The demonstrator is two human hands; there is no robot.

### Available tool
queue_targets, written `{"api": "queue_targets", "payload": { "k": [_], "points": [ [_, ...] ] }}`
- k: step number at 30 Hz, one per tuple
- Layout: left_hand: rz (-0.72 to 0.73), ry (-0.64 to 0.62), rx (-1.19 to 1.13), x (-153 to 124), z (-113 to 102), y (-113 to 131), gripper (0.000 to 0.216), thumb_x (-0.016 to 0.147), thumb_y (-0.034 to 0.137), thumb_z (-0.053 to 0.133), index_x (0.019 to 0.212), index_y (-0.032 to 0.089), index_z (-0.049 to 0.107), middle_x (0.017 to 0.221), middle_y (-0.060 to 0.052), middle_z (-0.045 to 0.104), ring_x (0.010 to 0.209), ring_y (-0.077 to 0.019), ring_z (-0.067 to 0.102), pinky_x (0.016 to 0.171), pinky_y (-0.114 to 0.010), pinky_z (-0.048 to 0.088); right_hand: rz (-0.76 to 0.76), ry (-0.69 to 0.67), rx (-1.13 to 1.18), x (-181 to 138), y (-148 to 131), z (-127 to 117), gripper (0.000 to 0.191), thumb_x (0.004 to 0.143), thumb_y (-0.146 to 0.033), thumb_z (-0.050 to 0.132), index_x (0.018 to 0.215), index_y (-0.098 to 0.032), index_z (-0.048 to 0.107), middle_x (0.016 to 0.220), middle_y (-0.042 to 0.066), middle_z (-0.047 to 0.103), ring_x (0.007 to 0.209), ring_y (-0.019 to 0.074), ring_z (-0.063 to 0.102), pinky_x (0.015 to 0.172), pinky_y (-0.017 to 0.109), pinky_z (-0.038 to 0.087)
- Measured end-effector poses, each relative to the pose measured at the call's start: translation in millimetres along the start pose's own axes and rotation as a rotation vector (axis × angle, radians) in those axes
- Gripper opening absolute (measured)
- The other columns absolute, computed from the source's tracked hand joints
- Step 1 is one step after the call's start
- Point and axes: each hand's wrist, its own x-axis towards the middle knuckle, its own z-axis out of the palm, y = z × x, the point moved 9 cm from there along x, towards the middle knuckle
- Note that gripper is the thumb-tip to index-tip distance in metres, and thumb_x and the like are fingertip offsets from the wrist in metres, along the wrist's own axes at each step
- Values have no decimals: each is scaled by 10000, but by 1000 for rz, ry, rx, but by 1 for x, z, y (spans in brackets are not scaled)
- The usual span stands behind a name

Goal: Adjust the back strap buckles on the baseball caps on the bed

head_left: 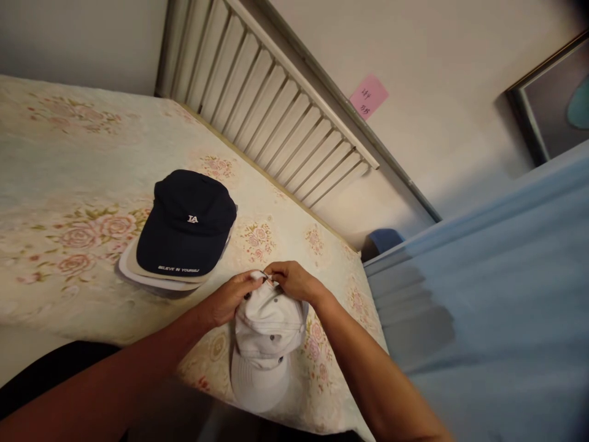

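Note:
A white baseball cap [271, 319] lies on the flowered bed cover, its brim pointing toward me. My left hand [232, 298] is closed on the far edge of the cap, at the strap end. From the other side my right hand [292, 280] pinches the same strap end, fingertips close to the left ones. A small dark bit, perhaps the buckle, shows between the fingers. To the left sits a stack of caps, with a navy cap [186, 224] on top bearing white lettering. Paler brims show beneath it.
The flowered cover [83, 178] spreads under the caps. Behind it stands a white radiator [276, 110] along the wall, with a pink note [369, 96] above. A blue curtain [483, 307] hangs at the right, below a framed picture [552, 98].

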Motion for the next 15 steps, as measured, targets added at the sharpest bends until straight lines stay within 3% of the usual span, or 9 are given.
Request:
{"api": "queue_targets", "payload": {
  "k": [5, 8, 11, 15],
  "points": [
    [2, -8, -18, 0, -1, 2, 216, 684, 273, 738, 849, 150, 671, 725, 8, 642, 630, -99, 538, 582, -188, 369, 338, 547, -24, -16, 69, -60, 164, 661, -110, 564, 729, -201, 683, 677, -9, 658, 679, 130, 567, 685, 237, 424],
    [23, 83, -41, 5, -13, 1, 234, 679, 288, 739, 843, 139, 663, 727, 7, 635, 645, -102, 542, 591, -187, 379, 439, 634, 31, -38, 104, -71, 165, 738, -241, 538, 810, -190, 677, 744, 21, 670, 605, 121, 568, 617, 244, 450],
    [12, 231, -72, 9, -32, -5, 253, 659, 293, 747, 831, 139, 645, 727, 8, 629, 660, -116, 551, 606, -202, 400, 533, 628, 89, -75, 137, -51, 229, 763, -355, 526, 778, -164, 651, 677, 22, 640, 511, 105, 546, 532, 231, 441],
    [-23, 361, -77, 11, -49, -13, 227, 632, 262, 743, 787, 140, 631, 713, -2, 632, 640, -137, 556, 583, -226, 415, 638, 545, 139, -135, 165, 18, 321, 712, -422, 590, 519, -171, 536, 436, -14, 511, 422, 108, 481, 449, 228, 396]
  ]
}}
